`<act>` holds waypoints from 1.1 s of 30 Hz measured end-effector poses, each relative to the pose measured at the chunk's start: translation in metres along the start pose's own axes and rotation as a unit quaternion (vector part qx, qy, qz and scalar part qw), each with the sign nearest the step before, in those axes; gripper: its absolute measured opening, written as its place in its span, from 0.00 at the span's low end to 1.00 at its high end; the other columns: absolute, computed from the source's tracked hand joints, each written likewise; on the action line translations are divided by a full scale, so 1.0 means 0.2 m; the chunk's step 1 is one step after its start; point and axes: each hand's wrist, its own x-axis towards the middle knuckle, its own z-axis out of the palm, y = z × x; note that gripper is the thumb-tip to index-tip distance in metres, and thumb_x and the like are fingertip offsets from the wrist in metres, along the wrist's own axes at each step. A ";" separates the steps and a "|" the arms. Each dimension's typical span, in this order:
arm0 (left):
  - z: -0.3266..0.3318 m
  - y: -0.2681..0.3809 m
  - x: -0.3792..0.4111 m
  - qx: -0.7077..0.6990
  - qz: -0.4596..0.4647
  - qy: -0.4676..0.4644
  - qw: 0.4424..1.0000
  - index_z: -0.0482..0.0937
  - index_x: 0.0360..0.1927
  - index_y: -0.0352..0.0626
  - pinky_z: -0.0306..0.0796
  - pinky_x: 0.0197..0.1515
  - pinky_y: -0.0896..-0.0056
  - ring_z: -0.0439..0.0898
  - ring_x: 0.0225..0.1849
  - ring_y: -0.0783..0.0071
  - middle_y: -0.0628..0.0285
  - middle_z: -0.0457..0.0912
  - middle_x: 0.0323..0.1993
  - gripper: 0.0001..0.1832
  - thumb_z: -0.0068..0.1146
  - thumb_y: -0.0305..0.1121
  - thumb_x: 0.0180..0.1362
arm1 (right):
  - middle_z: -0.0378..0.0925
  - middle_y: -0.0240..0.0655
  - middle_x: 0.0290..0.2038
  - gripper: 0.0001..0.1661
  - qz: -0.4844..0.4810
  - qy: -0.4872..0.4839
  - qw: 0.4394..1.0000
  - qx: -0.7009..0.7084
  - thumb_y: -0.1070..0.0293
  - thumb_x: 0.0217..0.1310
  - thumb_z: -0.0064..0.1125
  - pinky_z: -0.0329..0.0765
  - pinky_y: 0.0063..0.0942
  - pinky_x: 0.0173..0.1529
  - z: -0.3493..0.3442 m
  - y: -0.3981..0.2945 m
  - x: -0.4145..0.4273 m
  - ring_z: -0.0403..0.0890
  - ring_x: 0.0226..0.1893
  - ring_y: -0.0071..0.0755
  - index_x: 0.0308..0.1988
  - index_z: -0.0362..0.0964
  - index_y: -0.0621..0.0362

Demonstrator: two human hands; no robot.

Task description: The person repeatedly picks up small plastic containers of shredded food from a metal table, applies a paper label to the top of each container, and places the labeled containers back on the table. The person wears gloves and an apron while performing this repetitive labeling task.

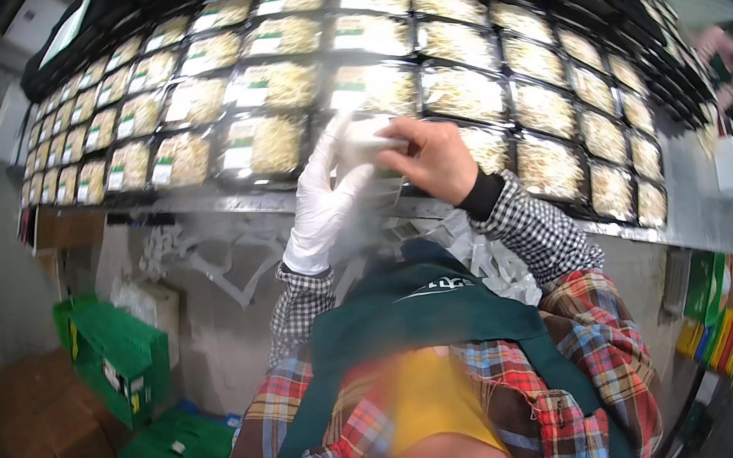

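Note:
In front of the table's near edge, my gloved left hand [327,199] holds a blurred white roll [368,139], apparently of labels. The bare fingers of my right hand [433,156] pinch at the roll's right side; whether a label is between them is too blurred to tell. Beyond both hands stand rows of black trays under clear film, packed with pale sprouts. Trays on the left, like this labelled tray [267,144], bear white-and-green labels. To the right, trays such as this plain tray [549,165] show no label.
The metal table [695,218] shows its bare edge at right. White backing strips [225,270] and crumpled paper [497,256] hang below it. Green crates [121,355] and cardboard boxes [45,443] stand at left. Coloured crates [719,341] are at right. Another person [722,56] is at far right.

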 end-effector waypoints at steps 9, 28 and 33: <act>0.35 -0.09 0.01 0.107 0.087 0.146 0.980 0.77 0.36 0.36 0.64 0.30 0.78 0.69 0.27 0.81 0.66 0.78 0.27 0.10 0.54 0.34 0.63 | 0.78 0.31 0.26 0.10 -0.191 0.175 0.954 -0.154 0.72 0.46 0.65 0.75 0.27 0.28 -0.22 0.04 -0.11 0.79 0.26 0.32 0.35 0.78 0.52; 0.12 -0.01 -0.92 0.016 -0.125 0.557 0.821 0.72 0.52 0.36 0.75 0.43 0.72 0.78 0.40 0.74 0.61 0.77 0.43 0.20 0.60 0.31 0.57 | 0.70 0.41 0.50 0.38 0.063 0.004 0.949 -0.310 0.47 0.50 0.62 0.68 0.41 0.56 -0.59 1.75 1.12 0.70 0.54 0.43 0.56 0.63 0.53; 0.25 0.00 -0.93 0.053 -0.201 0.469 0.858 0.74 0.48 0.35 0.75 0.41 0.73 0.79 0.38 0.74 0.61 0.78 0.40 0.17 0.59 0.28 0.55 | 0.57 0.39 0.64 0.40 0.056 -0.084 0.874 -0.475 0.33 0.54 0.49 0.60 0.44 0.61 -0.66 1.69 1.06 0.58 0.64 0.43 0.61 0.62 0.42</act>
